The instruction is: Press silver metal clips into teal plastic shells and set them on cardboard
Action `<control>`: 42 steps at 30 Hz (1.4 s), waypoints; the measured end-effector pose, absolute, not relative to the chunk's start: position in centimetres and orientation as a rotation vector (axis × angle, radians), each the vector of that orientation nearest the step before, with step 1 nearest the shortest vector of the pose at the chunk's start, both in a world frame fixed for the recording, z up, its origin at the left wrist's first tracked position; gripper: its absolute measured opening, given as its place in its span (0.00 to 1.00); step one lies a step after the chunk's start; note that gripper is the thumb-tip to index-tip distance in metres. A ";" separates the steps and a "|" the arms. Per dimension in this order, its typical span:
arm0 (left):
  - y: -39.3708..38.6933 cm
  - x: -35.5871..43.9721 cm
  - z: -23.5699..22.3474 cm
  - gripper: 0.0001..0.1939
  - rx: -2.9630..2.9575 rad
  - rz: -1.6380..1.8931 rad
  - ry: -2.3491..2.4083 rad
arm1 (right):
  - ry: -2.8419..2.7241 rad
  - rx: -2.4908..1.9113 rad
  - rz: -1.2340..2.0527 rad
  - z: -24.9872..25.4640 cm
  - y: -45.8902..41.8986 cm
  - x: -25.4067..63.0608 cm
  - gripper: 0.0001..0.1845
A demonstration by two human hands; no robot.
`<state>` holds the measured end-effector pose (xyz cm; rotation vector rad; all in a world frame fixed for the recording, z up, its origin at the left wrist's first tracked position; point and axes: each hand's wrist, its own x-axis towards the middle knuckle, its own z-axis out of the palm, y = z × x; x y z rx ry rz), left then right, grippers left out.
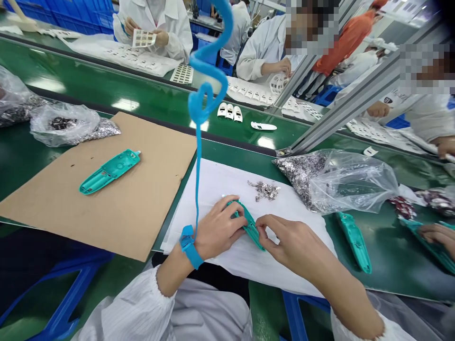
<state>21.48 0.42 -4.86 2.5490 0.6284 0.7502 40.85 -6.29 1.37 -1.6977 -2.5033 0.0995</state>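
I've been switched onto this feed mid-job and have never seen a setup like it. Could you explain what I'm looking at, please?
There is no robot here: you see a person's own bare hands. The single picture comes from a camera worn on that person's head, looking forward and down.

The left hand, with a blue strap on its wrist, holds a teal shell over a white sheet. The right hand has its fingertips at the shell's edge; whether they pinch a small part is too small to tell.

Beyond lies a pile of small metal pieces, with a clear bag to its right. Another teal shell rests on cardboard at left. Other people work across the bench.
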 end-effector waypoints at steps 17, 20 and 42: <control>0.6 21.5 -5.0 0.01 2.529 0.750 0.615 | -2.665 -1.640 0.046 1.2 -5.9 40.6 0.11; 0.6 21.5 -4.7 0.05 2.506 0.733 0.616 | -2.719 -1.616 -0.019 1.4 -5.4 40.5 0.13; 0.6 21.5 -4.6 0.06 2.385 0.733 0.628 | -3.004 -1.385 -0.280 2.4 -5.3 40.4 0.27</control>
